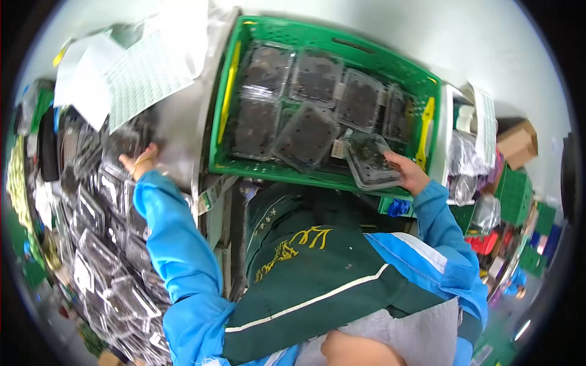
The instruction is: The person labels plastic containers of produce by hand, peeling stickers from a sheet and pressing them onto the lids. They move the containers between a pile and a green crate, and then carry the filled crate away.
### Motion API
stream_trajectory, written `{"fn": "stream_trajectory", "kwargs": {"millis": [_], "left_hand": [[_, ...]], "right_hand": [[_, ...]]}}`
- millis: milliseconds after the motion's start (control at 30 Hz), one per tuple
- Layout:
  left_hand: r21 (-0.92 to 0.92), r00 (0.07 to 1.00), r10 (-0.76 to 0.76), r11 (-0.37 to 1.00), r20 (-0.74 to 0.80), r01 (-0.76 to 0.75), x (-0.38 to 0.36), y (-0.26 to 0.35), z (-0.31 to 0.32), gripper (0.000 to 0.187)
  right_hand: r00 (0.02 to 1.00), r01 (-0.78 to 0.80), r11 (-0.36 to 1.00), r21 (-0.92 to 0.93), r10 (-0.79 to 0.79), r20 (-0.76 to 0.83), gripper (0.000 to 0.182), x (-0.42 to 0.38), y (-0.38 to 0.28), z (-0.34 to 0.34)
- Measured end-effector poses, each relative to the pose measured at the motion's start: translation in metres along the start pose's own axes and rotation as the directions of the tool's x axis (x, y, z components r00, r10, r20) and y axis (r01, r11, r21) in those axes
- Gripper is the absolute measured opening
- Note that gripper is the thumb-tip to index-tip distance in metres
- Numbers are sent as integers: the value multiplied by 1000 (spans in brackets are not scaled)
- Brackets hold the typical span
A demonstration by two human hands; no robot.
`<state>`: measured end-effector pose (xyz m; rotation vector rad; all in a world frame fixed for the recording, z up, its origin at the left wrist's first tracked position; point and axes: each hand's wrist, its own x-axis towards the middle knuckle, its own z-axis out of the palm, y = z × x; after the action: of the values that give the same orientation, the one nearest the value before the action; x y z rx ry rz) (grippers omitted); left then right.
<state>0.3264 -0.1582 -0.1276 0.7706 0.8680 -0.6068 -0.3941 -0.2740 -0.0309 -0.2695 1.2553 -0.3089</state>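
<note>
My right hand (408,172) grips the right edge of a clear plastic clamshell box (372,161), tilted over the near side of a green crate (323,30). Dark contents show through this box's lid, too blurred to name. Inside the crate lie several similar clamshell boxes (317,76) with dark contents; one box (306,136) sits askew near the middle. At the left, my left hand (141,163) has its thumb and fingers around the near edge of another clear clamshell box (122,141), beside a large heap of clear boxes (101,244). Part of its grip is blurred.
Printed sheets (149,76) hang over the back of the metal table (177,128). Yellow handles (426,131) stand at the crate's ends. To the right are a cardboard box (517,143), plastic bags (467,155) and green crates (514,195).
</note>
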Motion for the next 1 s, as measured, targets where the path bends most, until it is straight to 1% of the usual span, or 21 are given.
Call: {"fn": "stream_trajectory", "kwargs": {"millis": [33, 67, 167, 233, 267, 333, 367, 433, 500, 533, 567, 600, 667, 700, 733, 767, 800, 867, 900, 967, 1000], "left_hand": [[-20, 992, 63, 998, -108, -66, 12, 4, 6, 72], [38, 997, 49, 998, -52, -47, 27, 17, 7, 68], [-48, 992, 87, 995, 92, -82, 27, 24, 9, 58], [-118, 998, 67, 991, -10, -68, -4, 9, 17, 55], [-143, 996, 51, 988, -70, -60, -6, 7, 20, 54], [-147, 989, 86, 984, -122, -103, -4, 9, 22, 53], [-143, 986, 105, 982, -130, -124, -7, 9, 21, 51], [-95, 985, 141, 984, -101, -150, -30, 4, 20, 48], [-48, 981, 179, 982, -76, -183, -61, 1, 6, 45], [-49, 989, 126, 991, 72, -123, -76, 3, -5, 41], [-42, 973, 70, 997, 221, -62, -96, -4, -13, 38], [-18, 970, 140, 990, 199, -140, -147, -33, -14, 35], [-21, 980, 31, 999, 198, -28, -177, -56, -42, 35], [74, 893, -178, 984, 413, 162, -202, -74, -64, 38], [265, 845, -98, 963, 525, -53, -224, -101, -77, 36], [375, 815, -143, 922, 562, -97, -248, -127, -91, 31], [473, 815, -97, 850, 571, -230, -280, -165, -96, 25], [641, 722, -383, 760, 576, -108, -305, -208, -127, 21], [820, 724, -506, 555, 469, -143, -319, -230, -126, 19], [959, 628, -731, 139, 267, -246, -334, -263, -124, 23], [938, 549, -760, 278, 347, -207, -339, -281, -129, 27]], "right_hand": [[1000, 12, 1000, 24, -12, -19, 40, 5, 7, -9], [997, 72, 997, 23, -73, 15, 41, 12, 15, -12], [974, 221, 975, 23, -221, 40, 45, 41, 39, -2], [927, 375, 911, -170, -370, 61, 49, 76, 56, -5], [926, 376, 912, -161, -372, 58, 49, 88, 57, -6], [926, 241, 705, -667, -372, -59, 56, 108, 48, -6], [927, 241, 709, -663, -370, -59, 56, 111, 39, -9], [749, 435, 472, -767, -662, 17, 62, 107, 9, -10], [785, 402, 657, -638, -606, -130, 61, 104, -12, -13], [841, 332, 687, -646, -526, -127, 58, 101, -17, -17], [841, 337, 685, -646, -528, -121, 58, 94, -21, -11], [887, 312, 755, -577, -449, -108, 57, 80, -20, -1], [935, 327, 852, -408, -354, 11, 58, 49, -11, 25], [931, 365, 880, -304, -348, 111, 59, 35, -4, 44], [894, 441, 865, -239, -398, 206, 60, 24, 3, 64], [842, 508, 845, -165, -448, 300, 60, 13, 9, 85], [842, 506, 846, -169, -443, 307, 60, -1, 12, 109], [767, 619, 772, -147, -554, 324, 62, -24, 18, 149], [760, 616, 774, -147, -535, 369, 62, -22, 26, 153], [677, 727, 607, -320, -710, 193, 57, -13, 35, 142], [734, 678, 720, -147, -659, 163, 56, -16, 30, 130]]}}
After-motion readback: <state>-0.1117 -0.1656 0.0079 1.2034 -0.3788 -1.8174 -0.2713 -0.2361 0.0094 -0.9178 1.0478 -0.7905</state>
